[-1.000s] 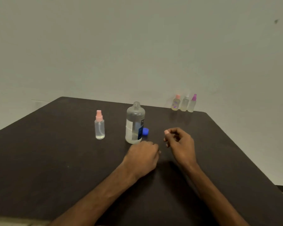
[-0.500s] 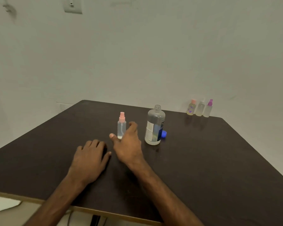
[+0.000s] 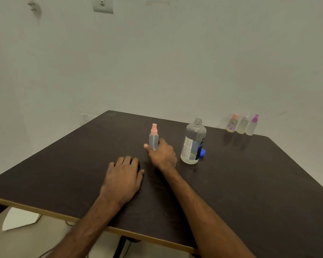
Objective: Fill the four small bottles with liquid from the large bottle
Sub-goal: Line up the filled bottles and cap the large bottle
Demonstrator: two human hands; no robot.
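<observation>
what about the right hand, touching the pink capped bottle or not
Touching. The head view shows the right hand wrapped round the base of the pink-capped bottle, thumb left, fingers right.

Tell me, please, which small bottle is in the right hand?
The pink-capped bottle left of the large bottle; the right hand grips its base. The other three stand together far back on the table.

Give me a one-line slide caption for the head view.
Right hand grips the pink-capped small bottle beside the uncapped large bottle; left hand rests on the table.
</observation>
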